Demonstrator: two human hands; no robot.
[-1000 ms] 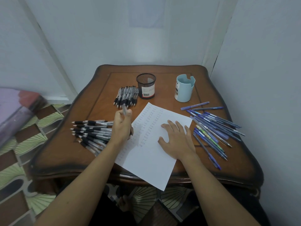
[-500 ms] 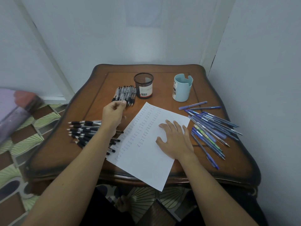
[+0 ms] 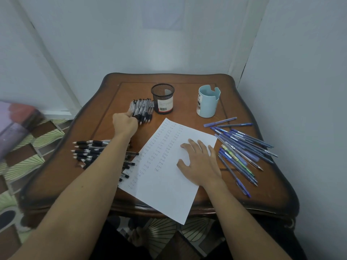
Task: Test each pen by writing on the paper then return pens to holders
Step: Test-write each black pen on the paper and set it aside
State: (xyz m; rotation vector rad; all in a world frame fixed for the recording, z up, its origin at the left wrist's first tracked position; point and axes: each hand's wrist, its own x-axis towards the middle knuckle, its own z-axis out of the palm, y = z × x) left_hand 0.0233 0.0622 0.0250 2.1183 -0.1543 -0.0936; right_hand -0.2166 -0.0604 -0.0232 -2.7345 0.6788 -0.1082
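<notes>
The paper (image 3: 169, 184) carries columns of the small handwritten word "test" down its left half; its right half is blank. The black mesh holder (image 3: 163, 98) wears a white label with a barcode, the print too small to read. The light-blue holder (image 3: 208, 104) has a side label, also unreadable. The left hand (image 3: 124, 123) reaches to 11 o'clock on the table (image 3: 187, 91). Its curled grip touches the left edge of a row of black pens (image 3: 143, 109) just beside the mesh holder; blur hides whether it pinches 1. A heap of black pens (image 3: 88, 151) lies at 9 o'clock, partly under the forearm. The right hand (image 3: 201, 164) lies flat on the paper, fingers spread. Blue pens (image 3: 242, 145) lie scattered at 3 o'clock.
</notes>
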